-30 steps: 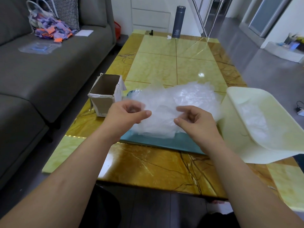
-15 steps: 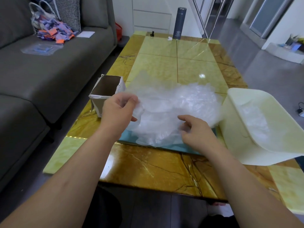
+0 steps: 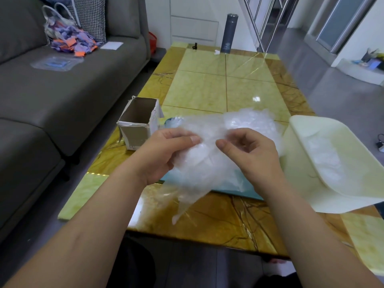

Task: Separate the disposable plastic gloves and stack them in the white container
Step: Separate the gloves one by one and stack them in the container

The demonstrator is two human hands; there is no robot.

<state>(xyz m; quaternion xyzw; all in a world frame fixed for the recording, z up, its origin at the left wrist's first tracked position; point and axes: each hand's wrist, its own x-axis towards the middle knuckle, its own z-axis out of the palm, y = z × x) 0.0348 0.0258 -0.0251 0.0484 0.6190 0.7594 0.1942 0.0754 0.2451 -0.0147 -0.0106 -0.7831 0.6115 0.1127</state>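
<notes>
Table [image 3: 207,88]: right hand [image 3: 252,154] now pinches glove [image 3: 193,183]

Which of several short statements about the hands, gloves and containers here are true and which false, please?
1. Both the left hand and the right hand pinch plastic from the glove pile. True.
2. The white container already holds some clear plastic. True.
3. The white container sits left of the pile. False: it is on the right; the cardboard box is on the left.
4. The grey flask lies on its side. False: it stands upright at the far end of the table.
</notes>
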